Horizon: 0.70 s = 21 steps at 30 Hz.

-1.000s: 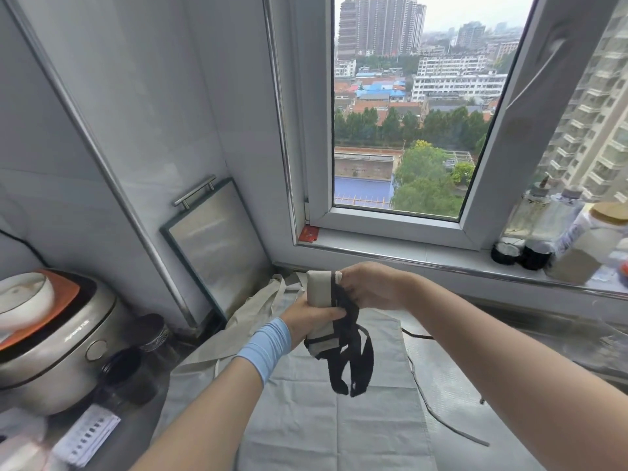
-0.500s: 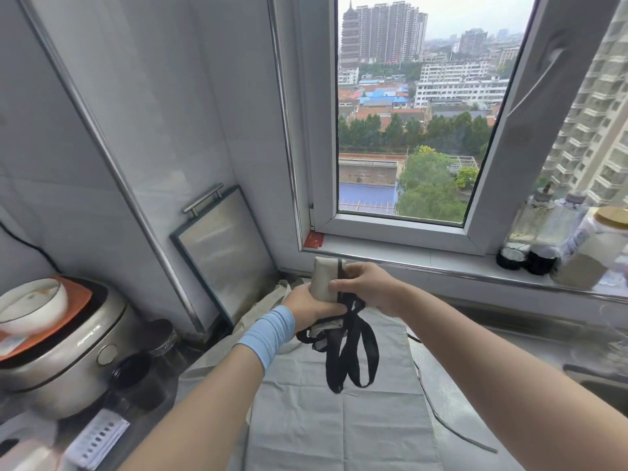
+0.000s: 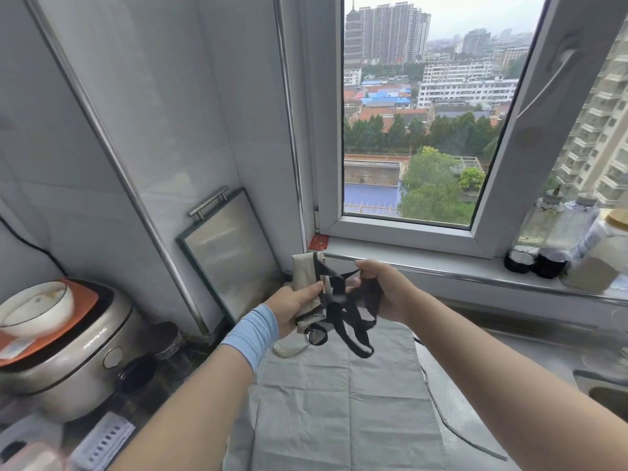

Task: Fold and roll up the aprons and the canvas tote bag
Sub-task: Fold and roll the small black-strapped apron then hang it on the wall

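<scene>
Rolled beige apron [image 3: 307, 283] held upright between both hands.

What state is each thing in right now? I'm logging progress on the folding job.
beige roll: rolled up, gripped in the left hand
black straps: loose, dangling, pinched by the right hand
grey apron: spread flat on the counter, not yet folded
window: swung open
bowl: upright on the rice cooker
</scene>
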Motion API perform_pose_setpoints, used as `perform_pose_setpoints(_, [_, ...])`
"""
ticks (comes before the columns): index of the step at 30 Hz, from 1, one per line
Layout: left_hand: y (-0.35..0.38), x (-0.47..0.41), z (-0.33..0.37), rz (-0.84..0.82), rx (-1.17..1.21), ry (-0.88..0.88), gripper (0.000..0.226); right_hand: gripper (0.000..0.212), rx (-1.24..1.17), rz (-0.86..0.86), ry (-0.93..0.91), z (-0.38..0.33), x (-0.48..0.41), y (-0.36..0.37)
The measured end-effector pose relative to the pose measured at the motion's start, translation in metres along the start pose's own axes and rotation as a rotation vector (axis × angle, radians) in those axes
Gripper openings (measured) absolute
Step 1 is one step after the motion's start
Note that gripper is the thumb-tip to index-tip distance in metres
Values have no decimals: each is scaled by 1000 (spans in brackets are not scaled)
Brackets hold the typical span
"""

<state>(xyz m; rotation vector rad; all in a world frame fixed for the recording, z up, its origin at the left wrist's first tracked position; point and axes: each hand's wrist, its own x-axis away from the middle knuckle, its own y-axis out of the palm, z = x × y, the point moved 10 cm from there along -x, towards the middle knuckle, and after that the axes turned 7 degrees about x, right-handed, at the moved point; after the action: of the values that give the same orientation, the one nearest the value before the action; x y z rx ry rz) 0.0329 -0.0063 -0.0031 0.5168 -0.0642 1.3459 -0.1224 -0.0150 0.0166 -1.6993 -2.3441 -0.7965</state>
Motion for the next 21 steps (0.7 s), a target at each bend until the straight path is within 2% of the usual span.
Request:
perform_pose_setpoints(1, [-3,-1,0,-1,21,1,55,31,-11,-18,16,1,1,-2])
perform_pose_setpoints(2, [-9,-1,2,17,52,7,52,29,74,-2,43,5,0,-8])
perform_pose_setpoints(4, [-22,-1,8,76,68,25,48,26,504,140,53,5,-1,-34])
perform_pose_setpoints(6, [-26,1,9,92,-5,20,37,19,919,327,-30,-10,1,-55])
perform_pose_setpoints(8, [-23,1,6,80,-54,13,35,4,1091,392,-27,-14,6,-60])
perform_pose_setpoints(10, [-17,-3,5,67,-82,21,42,38,1232,369,7,-11,4,-56])
perform_pose_setpoints(12, [-10,-7,5,38,-127,21,49,68,1220,310,-100,-14,1,-39])
perform_pose_setpoints(13, [-6,-9,5,21,-156,17,49,70,1131,263,-201,-18,2,-26])
perform_pose_setpoints(15, [3,-12,6,-11,-226,17,47,50,857,108,-323,-21,1,0])
perform_pose_setpoints(17, [12,-16,8,-36,-306,11,51,18,802,79,-335,-21,3,13])
perform_pose_setpoints(19, [13,-20,10,-28,-348,2,54,31,964,186,-367,-26,4,8])
perform_pose_setpoints(21, [4,-21,13,20,-346,-15,52,29,925,272,-358,-28,3,-6])
